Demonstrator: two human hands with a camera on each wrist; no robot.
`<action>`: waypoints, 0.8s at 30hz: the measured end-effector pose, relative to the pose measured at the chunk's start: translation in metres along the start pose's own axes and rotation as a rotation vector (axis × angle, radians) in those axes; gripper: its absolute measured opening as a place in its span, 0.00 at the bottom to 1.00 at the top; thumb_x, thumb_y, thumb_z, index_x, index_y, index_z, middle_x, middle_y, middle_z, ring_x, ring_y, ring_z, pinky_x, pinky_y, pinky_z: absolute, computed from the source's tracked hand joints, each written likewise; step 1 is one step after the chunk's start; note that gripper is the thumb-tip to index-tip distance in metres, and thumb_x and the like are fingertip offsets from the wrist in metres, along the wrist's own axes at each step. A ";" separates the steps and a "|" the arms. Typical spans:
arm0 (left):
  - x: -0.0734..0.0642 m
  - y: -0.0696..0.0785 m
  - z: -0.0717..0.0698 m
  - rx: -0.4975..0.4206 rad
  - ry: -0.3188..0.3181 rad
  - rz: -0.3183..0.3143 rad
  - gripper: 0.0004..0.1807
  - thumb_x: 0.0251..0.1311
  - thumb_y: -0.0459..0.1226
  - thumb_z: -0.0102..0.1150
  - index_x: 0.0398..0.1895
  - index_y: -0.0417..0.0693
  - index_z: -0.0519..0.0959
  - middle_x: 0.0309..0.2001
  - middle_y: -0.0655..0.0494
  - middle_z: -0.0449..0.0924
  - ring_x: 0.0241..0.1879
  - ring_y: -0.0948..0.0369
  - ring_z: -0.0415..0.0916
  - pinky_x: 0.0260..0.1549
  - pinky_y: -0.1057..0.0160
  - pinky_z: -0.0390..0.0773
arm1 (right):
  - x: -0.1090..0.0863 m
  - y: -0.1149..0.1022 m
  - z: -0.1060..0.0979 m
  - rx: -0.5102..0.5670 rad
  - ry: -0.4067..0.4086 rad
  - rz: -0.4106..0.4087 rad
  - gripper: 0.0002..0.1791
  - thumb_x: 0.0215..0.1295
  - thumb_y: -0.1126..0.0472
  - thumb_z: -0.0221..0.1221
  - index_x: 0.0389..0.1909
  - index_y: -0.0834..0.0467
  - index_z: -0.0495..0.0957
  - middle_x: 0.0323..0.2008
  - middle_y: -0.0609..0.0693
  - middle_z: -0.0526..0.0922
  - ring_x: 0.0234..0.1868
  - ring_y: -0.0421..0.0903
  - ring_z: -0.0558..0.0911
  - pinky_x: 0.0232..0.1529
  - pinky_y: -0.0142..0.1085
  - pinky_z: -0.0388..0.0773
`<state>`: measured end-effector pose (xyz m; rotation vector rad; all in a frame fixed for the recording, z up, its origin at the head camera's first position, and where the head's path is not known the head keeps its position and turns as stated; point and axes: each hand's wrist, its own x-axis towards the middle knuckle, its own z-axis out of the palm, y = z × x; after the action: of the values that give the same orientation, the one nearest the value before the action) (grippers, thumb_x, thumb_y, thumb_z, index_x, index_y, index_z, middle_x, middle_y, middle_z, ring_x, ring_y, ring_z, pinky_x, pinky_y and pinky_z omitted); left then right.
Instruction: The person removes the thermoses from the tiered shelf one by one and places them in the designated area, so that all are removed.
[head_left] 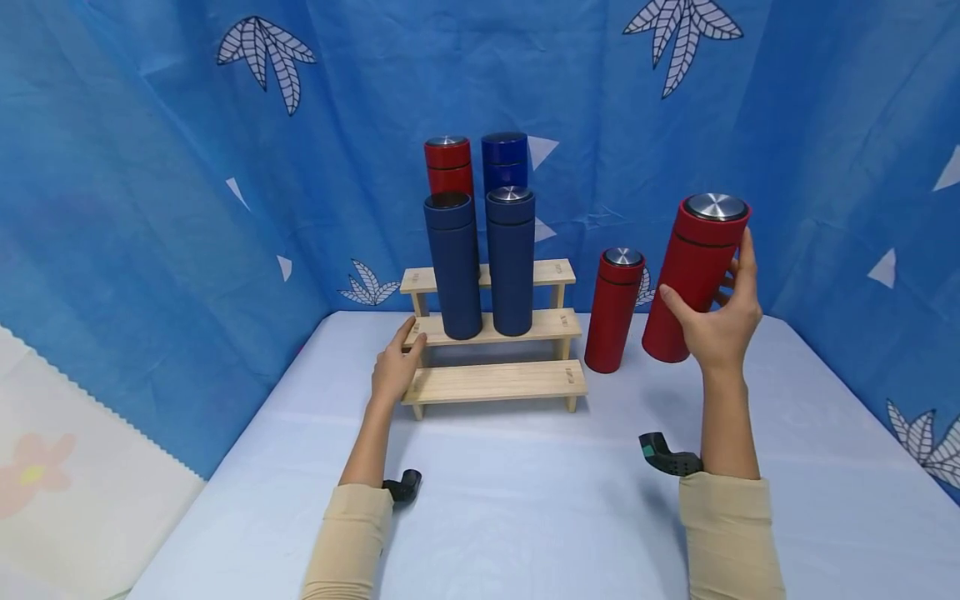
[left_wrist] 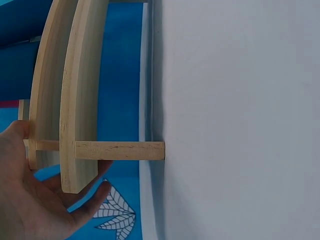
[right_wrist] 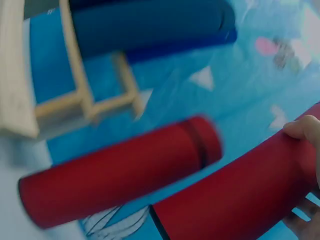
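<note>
Your right hand [head_left: 723, 321] grasps the big red bottle [head_left: 693, 271] round its middle, apparently lifted over the right side of the table [head_left: 525, 508] — if your thumb slackens on that broad body, it could slide and drop. Its base sits close to the standing red bottle [head_left: 613, 317] on its left, so a low leftward swing could tip that one. Your left hand [head_left: 394, 368] grips the left end of the wooden rack [head_left: 498, 382]; a tug there might rock the steps and topple the near blue bottles [head_left: 453, 271] — perhaps into the far red bottle [head_left: 450, 171] and far blue bottle [head_left: 505, 162].
</note>
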<state>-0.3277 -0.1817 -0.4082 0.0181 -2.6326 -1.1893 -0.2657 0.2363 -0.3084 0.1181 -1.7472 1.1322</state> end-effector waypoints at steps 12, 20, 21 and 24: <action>0.000 -0.002 0.001 -0.001 -0.012 -0.016 0.31 0.64 0.60 0.39 0.70 0.71 0.54 0.59 0.45 0.70 0.46 0.43 0.75 0.38 0.44 0.72 | -0.021 0.089 0.009 -0.053 -0.082 0.192 0.53 0.52 0.61 0.67 0.71 0.37 0.43 0.62 0.45 0.65 0.59 0.45 0.67 0.52 0.50 0.69; -0.002 0.000 -0.002 -0.010 -0.001 -0.007 0.32 0.62 0.63 0.38 0.70 0.70 0.55 0.56 0.45 0.73 0.42 0.45 0.77 0.34 0.47 0.72 | -0.029 0.103 0.019 -0.056 -0.135 0.235 0.54 0.53 0.61 0.67 0.70 0.34 0.41 0.64 0.46 0.63 0.62 0.46 0.65 0.53 0.52 0.68; -0.002 0.000 -0.002 -0.011 -0.001 -0.008 0.32 0.63 0.63 0.38 0.69 0.70 0.55 0.56 0.45 0.73 0.42 0.46 0.77 0.35 0.47 0.72 | -0.030 0.105 0.020 -0.058 -0.141 0.236 0.54 0.53 0.61 0.67 0.70 0.35 0.41 0.64 0.47 0.63 0.62 0.46 0.65 0.53 0.52 0.68; -0.002 0.000 -0.001 -0.011 -0.005 -0.008 0.31 0.63 0.62 0.38 0.69 0.70 0.55 0.55 0.45 0.73 0.42 0.46 0.77 0.34 0.47 0.73 | -0.036 0.109 0.023 -0.042 -0.145 0.244 0.52 0.54 0.61 0.66 0.70 0.37 0.42 0.65 0.49 0.62 0.63 0.46 0.63 0.53 0.53 0.67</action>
<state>-0.3254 -0.1824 -0.4077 0.0235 -2.6328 -1.2074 -0.3230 0.2657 -0.4058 -0.0415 -1.9530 1.2877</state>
